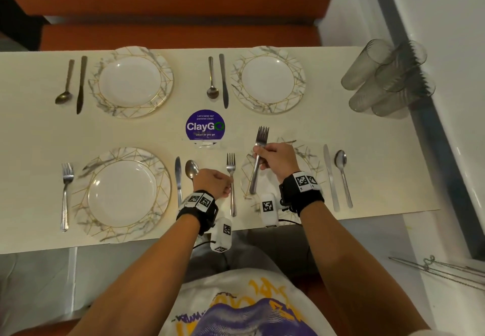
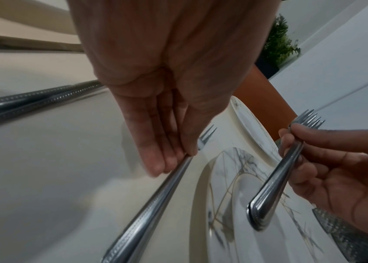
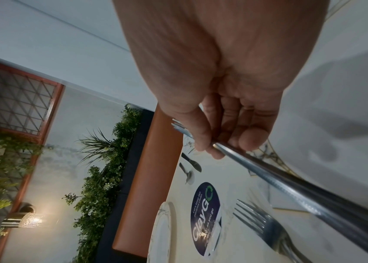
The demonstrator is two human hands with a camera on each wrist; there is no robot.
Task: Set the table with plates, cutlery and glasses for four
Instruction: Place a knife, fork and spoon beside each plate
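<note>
Forks should handle light, stiff, slick; grip mid-handle. Right hand clamps stacked forks above the plate at the table's near edge; left hand pinches the neck of the laid fork

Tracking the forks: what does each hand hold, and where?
Right hand grips stacked forks just below the tines; left hand pinches the laid fork at its neck.

Head: high above, steeply down, whole table. Left wrist: close, low along fingers; lying fork centre, held forks right. Right wrist: close, toward bench; ClayGo sign shared with head.
</note>
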